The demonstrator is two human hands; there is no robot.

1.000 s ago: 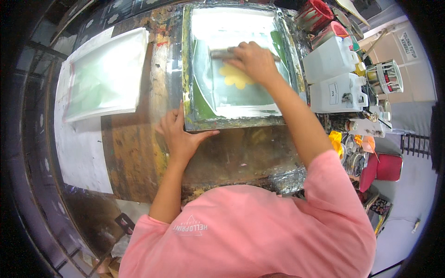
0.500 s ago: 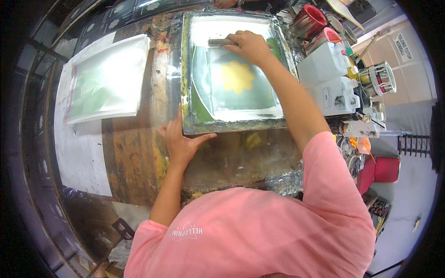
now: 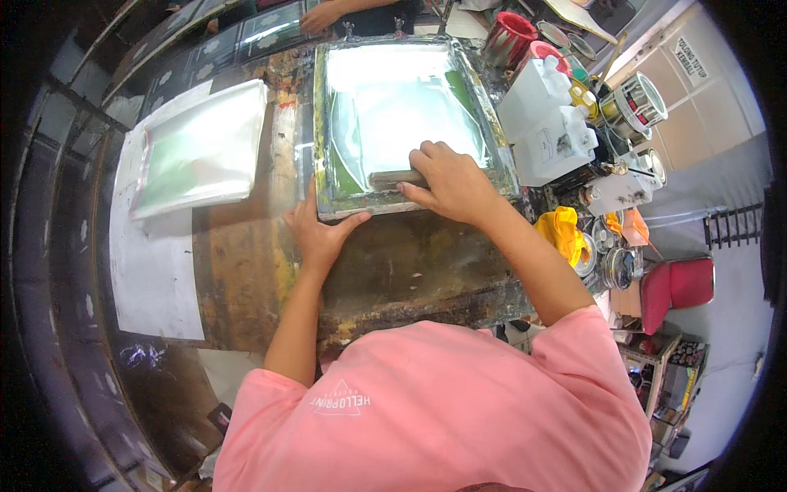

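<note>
A screen-printing frame [image 3: 321,135] lies on the worktable, with green areas along its mesh and white ink [image 3: 389,61] spread over much of it. My right hand [image 3: 455,184] is closed round the handle of a squeegee [image 3: 392,178], which rests across the mesh by the frame's near rail. At the near left corner, my left hand [image 3: 314,235] presses against the frame from outside. Its thumb lies along the near rail and its forefinger along the left rail, spread apart. Whatever lies beneath the mesh is hidden by glare and ink.
Left of the frame, a stack of clear plastic sheets [image 3: 201,152] overlaps white paper [image 3: 156,283]. White jerrycans [image 3: 529,123], a red paint can [image 3: 510,39] and a yellow cloth [image 3: 561,236] crowd the right side. Another person's hand [image 3: 321,16] is beyond the frame.
My right hand has drawn the squeegee from the far part of the mesh to the near rail. The yellow flower shape no longer shows. My left hand stays at the corner.
</note>
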